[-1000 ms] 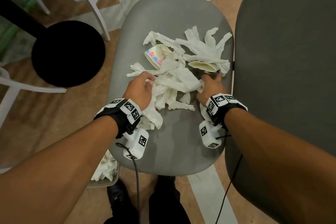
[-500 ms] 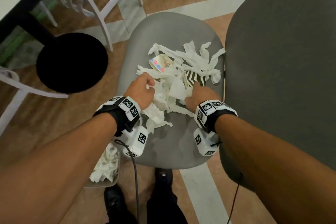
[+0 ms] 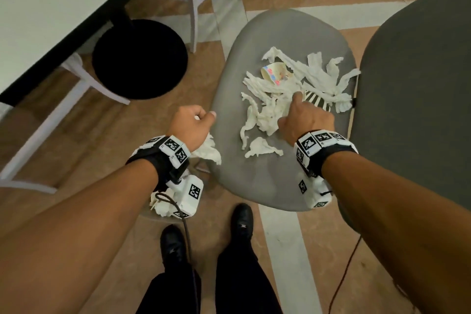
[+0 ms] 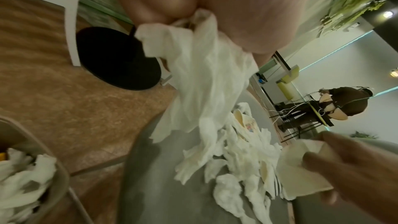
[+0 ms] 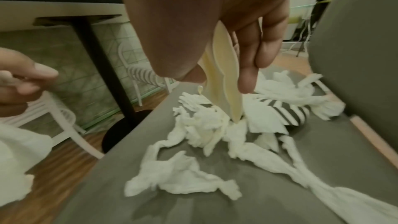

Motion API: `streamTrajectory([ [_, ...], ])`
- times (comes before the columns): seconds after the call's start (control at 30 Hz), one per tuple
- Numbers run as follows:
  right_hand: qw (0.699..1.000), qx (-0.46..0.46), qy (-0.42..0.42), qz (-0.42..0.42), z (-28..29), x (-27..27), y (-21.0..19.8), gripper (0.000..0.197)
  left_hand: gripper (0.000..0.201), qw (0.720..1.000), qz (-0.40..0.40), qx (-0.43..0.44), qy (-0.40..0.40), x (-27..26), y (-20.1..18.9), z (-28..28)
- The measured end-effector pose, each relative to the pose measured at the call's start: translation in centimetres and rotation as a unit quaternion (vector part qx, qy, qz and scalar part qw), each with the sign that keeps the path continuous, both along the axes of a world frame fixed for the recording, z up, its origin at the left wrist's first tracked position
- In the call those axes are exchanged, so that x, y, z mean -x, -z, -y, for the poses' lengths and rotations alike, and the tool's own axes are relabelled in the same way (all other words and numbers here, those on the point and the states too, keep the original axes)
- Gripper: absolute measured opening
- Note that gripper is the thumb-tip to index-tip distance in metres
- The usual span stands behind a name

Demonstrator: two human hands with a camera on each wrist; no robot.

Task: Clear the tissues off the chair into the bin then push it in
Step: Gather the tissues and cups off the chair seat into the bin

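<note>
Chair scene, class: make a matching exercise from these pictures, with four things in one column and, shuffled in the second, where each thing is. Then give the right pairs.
Things
1. bunch of tissue
2. flattened cream cup
3. striped cup
4. bin

Places
A. on the floor beside the chair, tissues inside
B. gripped in the left hand, off the seat's edge
C. lying on the seat among loose tissues
D. pinched in the right hand over the seat

Pairs: 1-B, 2-D, 3-C, 4-A
</note>
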State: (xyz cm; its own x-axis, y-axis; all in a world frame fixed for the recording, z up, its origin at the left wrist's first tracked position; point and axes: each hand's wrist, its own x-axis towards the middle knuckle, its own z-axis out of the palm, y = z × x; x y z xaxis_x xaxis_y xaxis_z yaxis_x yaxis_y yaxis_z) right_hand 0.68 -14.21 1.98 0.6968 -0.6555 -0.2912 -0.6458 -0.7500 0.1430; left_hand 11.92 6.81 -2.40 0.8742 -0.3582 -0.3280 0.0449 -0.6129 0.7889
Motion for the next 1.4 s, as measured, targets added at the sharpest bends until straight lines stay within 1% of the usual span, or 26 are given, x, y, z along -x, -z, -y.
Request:
streamTrajectory([
  [0.1,0.997,-0.040,-0.065,0.013,-4.5,-2.0,0.0,0.036,0.037,1.000,-0.006,-0.018,-0.013,-0.5,1.2,-3.4],
  [0.17,0.991,-0.088,-0.100,0.025,-8.3,-3.5,1.0,0.039,0.036,0.999,-0.012,-0.029,-0.023,-0.8,2.0,-5.5],
  [0.23,0.980,-0.133,-0.143,0.040,-12.4,-4.7,2.6,0.039,0.029,0.997,-0.033,-0.052,-0.035,-0.8,3.1,-7.7],
  [0.27,0.973,-0.155,-0.164,0.050,-14.5,-5.1,3.8,0.039,0.023,0.995,-0.046,-0.073,-0.042,-0.6,3.6,-8.8],
  [0.33,0.958,-0.207,-0.190,0.057,-18.3,-5.5,6.8,0.041,0.024,0.989,-0.077,-0.113,-0.048,0.0,4.9,-11.2],
  [0.4,0.948,-0.258,-0.187,0.024,-21.1,-5.3,10.6,0.046,0.026,0.980,-0.142,-0.125,-0.057,0.9,6.6,-13.7],
  [0.43,0.944,-0.279,-0.176,-0.007,-22.0,-5.0,12.7,0.048,0.032,0.972,-0.183,-0.134,-0.066,1.4,7.8,-14.9],
  [0.47,0.940,-0.299,-0.163,-0.034,-22.6,-4.6,14.9,0.049,0.044,0.962,-0.219,-0.143,-0.075,1.9,9.4,-16.2],
  [0.5,0.935,-0.318,-0.150,-0.050,-23.1,-4.2,16.9,0.050,0.057,0.955,-0.239,-0.154,-0.080,2.3,11.1,-17.2],
  [0.53,0.931,-0.333,-0.141,-0.053,-23.5,-3.8,18.8,0.049,0.063,0.952,-0.242,-0.169,-0.075,2.6,13.1,-17.9],
  [0.57,0.927,-0.346,-0.137,-0.047,-23.8,-3.4,20.5,0.048,0.060,0.952,-0.232,-0.190,-0.066,2.9,15.4,-18.5],
  [0.63,0.923,-0.356,-0.144,-0.026,-24.6,-2.9,24.0,0.045,0.038,0.961,-0.170,-0.217,-0.038,3.5,19.8,-19.0],
  [0.7,0.924,-0.343,-0.167,-0.023,-25.4,-2.5,27.5,0.046,0.014,0.967,-0.101,-0.234,0.003,4.2,23.3,-18.8],
  [0.73,0.926,-0.334,-0.173,-0.026,-25.7,-2.4,29.2,0.048,0.013,0.969,-0.073,-0.236,0.027,4.6,24.7,-18.5],
  [0.8,0.927,-0.332,-0.173,-0.041,-26.3,-2.4,31.9,0.050,0.018,0.967,-0.024,-0.239,0.081,5.5,27.3,-17.8],
  [0.87,0.920,-0.333,-0.188,-0.086,-26.7,-2.7,34.2,0.046,0.016,0.946,-0.020,-0.284,0.154,6.0,29.7,-17.0],
  [0.9,0.914,-0.337,-0.196,-0.113,-26.7,-2.8,35.3,0.044,0.013,0.937,-0.035,-0.295,0.184,6.2,31.0,-16.7],
  [0.97,0.900,-0.359,-0.197,-0.153,-26.5,-2.6,36.9,0.048,0.007,0.921,-0.101,-0.295,0.232,6.9,32.7,-16.6],
  [1.0,0.895,-0.372,-0.188,-0.160,-26.3,-2.5,37.3,0.055,0.014,0.915,-0.124,-0.291,0.249,7.3,33.3,-16.6],
  [1.03,0.891,-0.379,-0.191,-0.162,-26.2,-2.3,37.5,0.063,0.028,0.908,-0.139,-0.295,0.262,7.7,33.5,-16.7],
  [1.07,0.887,-0.380,-0.200,-0.167,-26.1,-2.3,37.6,0.068,0.038,0.905,-0.139,-0.298,0.272,7.8,33.3,-16.7],
  [1.1,0.885,-0.377,-0.209,-0.174,-26.1,-2.3,37.4,0.064,0.039,0.903,-0.132,-0.298,0.279,7.7,32.9,-16.6],
  [1.2,0.886,-0.376,-0.205,-0.175,-25.9,-2.8,34.7,0.033,0.033,0.907,-0.145,-0.290,0.270,6.8,30.2,-16.2],
  [1.23,0.888,-0.381,-0.194,-0.168,-25.9,-2.8,33.6,0.031,0.034,0.908,-0.153,-0.292,0.259,6.6,28.9,-16.2],
  [1.3,0.893,-0.388,-0.162,-0.158,-25.5,-2.6,30.8,0.035,0.041,0.912,-0.150,-0.303,0.234,6.1,26.2,-16.3],
  [1.4,0.890,-0.413,-0.142,-0.129,-24.3,-2.4,25.2,0.038,0.044,0.910,-0.134,-0.322,0.221,4.8,21.1,-15.4],
])
